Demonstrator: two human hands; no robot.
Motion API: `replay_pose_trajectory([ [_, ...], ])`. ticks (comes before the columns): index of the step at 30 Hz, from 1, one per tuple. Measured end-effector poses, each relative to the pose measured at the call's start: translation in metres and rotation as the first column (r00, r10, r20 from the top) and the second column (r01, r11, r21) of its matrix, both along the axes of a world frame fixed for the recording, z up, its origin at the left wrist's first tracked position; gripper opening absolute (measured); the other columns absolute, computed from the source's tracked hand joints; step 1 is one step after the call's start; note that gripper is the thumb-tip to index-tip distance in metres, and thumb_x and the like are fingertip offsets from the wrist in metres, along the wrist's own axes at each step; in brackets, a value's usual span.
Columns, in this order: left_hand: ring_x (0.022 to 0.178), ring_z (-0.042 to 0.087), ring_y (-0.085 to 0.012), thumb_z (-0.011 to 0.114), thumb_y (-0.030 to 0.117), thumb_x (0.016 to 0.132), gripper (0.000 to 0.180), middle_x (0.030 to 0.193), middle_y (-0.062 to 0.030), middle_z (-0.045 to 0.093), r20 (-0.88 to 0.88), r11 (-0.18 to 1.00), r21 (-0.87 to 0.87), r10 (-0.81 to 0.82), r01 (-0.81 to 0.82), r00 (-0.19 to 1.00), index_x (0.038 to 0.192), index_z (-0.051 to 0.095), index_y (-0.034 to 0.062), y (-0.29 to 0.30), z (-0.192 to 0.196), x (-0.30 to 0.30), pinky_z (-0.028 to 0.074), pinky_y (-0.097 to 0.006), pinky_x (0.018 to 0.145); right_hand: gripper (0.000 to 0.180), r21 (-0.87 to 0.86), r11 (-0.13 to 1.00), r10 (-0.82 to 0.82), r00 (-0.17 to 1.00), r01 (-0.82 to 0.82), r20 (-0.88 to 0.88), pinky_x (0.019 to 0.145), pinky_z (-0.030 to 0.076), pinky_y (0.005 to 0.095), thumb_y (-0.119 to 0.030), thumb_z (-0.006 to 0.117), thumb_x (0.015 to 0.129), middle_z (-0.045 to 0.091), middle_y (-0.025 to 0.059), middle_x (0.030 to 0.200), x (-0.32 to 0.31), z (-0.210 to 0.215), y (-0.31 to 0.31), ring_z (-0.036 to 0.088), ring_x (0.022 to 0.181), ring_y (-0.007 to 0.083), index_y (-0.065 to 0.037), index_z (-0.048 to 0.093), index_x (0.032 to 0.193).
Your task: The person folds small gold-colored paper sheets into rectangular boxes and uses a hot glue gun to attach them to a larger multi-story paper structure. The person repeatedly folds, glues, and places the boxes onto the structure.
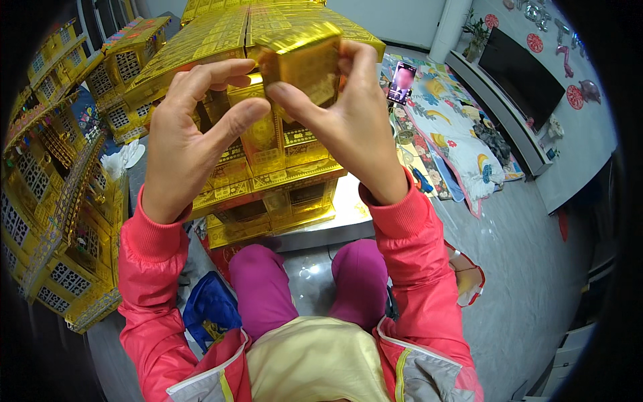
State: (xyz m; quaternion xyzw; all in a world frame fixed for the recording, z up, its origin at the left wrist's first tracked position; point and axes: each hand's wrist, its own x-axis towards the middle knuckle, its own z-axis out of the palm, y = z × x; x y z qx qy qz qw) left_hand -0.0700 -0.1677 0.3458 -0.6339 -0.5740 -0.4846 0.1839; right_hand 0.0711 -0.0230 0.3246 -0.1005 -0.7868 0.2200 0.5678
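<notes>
So I was standing there watching, and the right hand (355,127) had hold of a small gold box (305,67), thumb across the near face and fingers bent round the right side. The box was up in the air in front of a big gold house (308,157), just below the roof (201,41) from where I was, and kinda blurry, so don't ask me about its finer details. The left hand (177,141) was half open, thumb and fingers spread apart with a gap between them, right by the box's left edge. Couldn't tell if a fingertip was touching it; it sure didn't have a proper grip.

My read: this was the handling bit, getting the box turned and squared up between both hands. Next move, I reckon, called for the left to close lightly on the free edge so the right could shift its hold. Easy on the pressure too, since that shiny skin looked like it'd dent. More gold houses (70,248) stood off to the left.
</notes>
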Motion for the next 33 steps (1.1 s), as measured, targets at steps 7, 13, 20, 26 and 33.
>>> replay_pose_trajectory([
  [7,0.088,0.059,-0.0093,0.076,0.023,0.085,0.037,0.094,-0.0038,0.068,0.268,0.996,0.077,-0.063,0.044,0.961,0.112,0.065,-0.0001,0.006,0.010,-0.011,0.047,-0.025,0.080,0.071,0.206,0.959,-0.172,0.977,0.195,-0.127,0.079,0.047,0.0433,-0.038,0.084,0.066,0.056,0.0218,0.095,-0.032,0.020,-0.010,0.056,0.089,0.0367,0.004,0.046,0.108],
  [13,0.090,0.062,-0.0092,0.073,0.018,0.088,0.035,0.101,-0.0054,0.067,0.325,0.989,0.056,-0.147,0.136,0.934,0.115,0.062,-0.0026,0.002,0.020,-0.030,0.048,-0.024,0.083,0.067,0.317,0.934,-0.137,0.983,0.168,-0.118,0.082,0.045,0.0429,-0.040,0.082,0.071,0.056,0.0197,0.097,-0.039,0.020,-0.013,0.055,0.092,0.0352,0.003,0.049,0.111],
  [20,0.095,0.063,-0.0108,0.070,0.018,0.091,0.037,0.108,-0.0066,0.067,0.402,0.987,0.104,-0.153,0.121,0.903,0.120,0.060,-0.0047,-0.010,0.028,-0.056,0.051,-0.025,0.086,0.048,0.123,0.927,-0.341,0.933,0.354,-0.119,0.093,0.043,0.0425,-0.033,0.066,0.089,0.059,0.0224,0.113,0.003,0.013,0.097,0.053,0.105,0.0347,0.005,0.055,0.116],
  [26,0.095,0.065,-0.0126,0.071,0.018,0.091,0.039,0.108,-0.0088,0.067,0.443,0.975,0.090,-0.222,0.203,0.869,0.120,0.059,-0.0057,-0.003,0.023,-0.065,0.054,-0.026,0.085,0.056,-0.357,0.934,-0.028,0.999,0.011,-0.042,0.079,0.054,0.0340,-0.039,0.064,0.094,0.062,0.0184,0.113,0.005,-0.020,0.146,0.067,0.096,0.0259,0.007,0.048,0.123],
  [33,0.094,0.065,-0.0128,0.071,0.019,0.091,0.039,0.107,-0.0085,0.067,0.416,0.979,0.061,-0.200,0.192,0.887,0.119,0.060,-0.0053,0.003,0.020,-0.064,0.054,-0.027,0.085,0.047,-0.483,0.862,0.084,0.984,-0.152,-0.160,0.066,0.056,0.0255,-0.032,0.063,0.096,0.063,0.0156,0.109,0.004,-0.020,0.139,0.070,0.080,0.0182,0.004,0.047,0.121],
])
